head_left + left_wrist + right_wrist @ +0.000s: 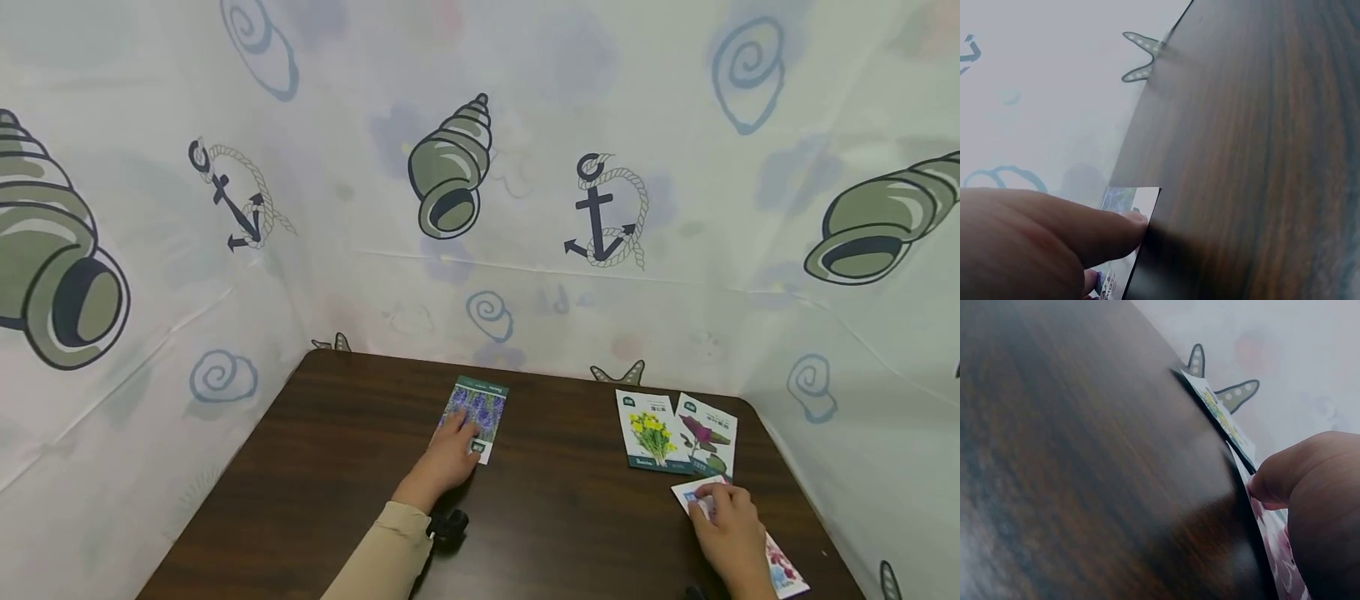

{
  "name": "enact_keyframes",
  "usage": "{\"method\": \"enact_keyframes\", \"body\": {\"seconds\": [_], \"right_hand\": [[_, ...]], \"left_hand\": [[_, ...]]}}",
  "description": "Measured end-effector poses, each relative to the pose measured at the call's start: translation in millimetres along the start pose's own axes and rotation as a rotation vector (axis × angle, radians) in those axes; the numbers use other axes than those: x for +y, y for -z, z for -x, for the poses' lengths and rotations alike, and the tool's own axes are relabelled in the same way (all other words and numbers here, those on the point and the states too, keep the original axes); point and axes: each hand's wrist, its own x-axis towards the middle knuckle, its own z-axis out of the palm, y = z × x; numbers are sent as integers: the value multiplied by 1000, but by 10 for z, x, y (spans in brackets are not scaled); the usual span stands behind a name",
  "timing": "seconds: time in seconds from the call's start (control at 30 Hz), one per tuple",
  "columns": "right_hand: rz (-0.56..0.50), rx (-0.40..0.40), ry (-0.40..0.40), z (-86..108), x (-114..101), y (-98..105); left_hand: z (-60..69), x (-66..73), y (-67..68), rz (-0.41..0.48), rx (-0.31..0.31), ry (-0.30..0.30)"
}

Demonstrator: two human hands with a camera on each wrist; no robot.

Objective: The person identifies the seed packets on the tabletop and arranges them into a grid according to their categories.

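At 6 o'clk in head view, L hand [448,458] is resting loose-fingered on purple-flower pkt [491,407]; at 4, R hand [731,529] is curving over pink pkt [785,573], grip unclear; best be pressing w/o creasing.

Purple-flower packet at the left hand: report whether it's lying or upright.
Lying down: the head view shows the packet picture side up on the table, with the left hand over its lower part.

We are seeing a purple-flower packet [491,412] (green-banded) lying toward the back of the table [570,533] and a pink-flower packet [783,571], partly covered, slanting at right.
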Motion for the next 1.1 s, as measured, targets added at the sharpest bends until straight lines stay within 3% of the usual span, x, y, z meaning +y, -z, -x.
{"method": "enact_keyframes", "body": {"seconds": [0.23, 0.47, 0.73, 1.1], "right_hand": [[19, 27, 35, -7, 13, 20], [2, -28, -3, -15, 27, 0], [-8, -7, 7, 11, 11, 17], [-14, 1, 12, 33, -2, 21]], "left_hand": [[4, 15, 63, 29, -4, 33], [-3, -105, 58, 9, 16, 70], [-26, -251, 41, 29, 28, 64], [-23, -291, 118, 22, 54, 68]]}}
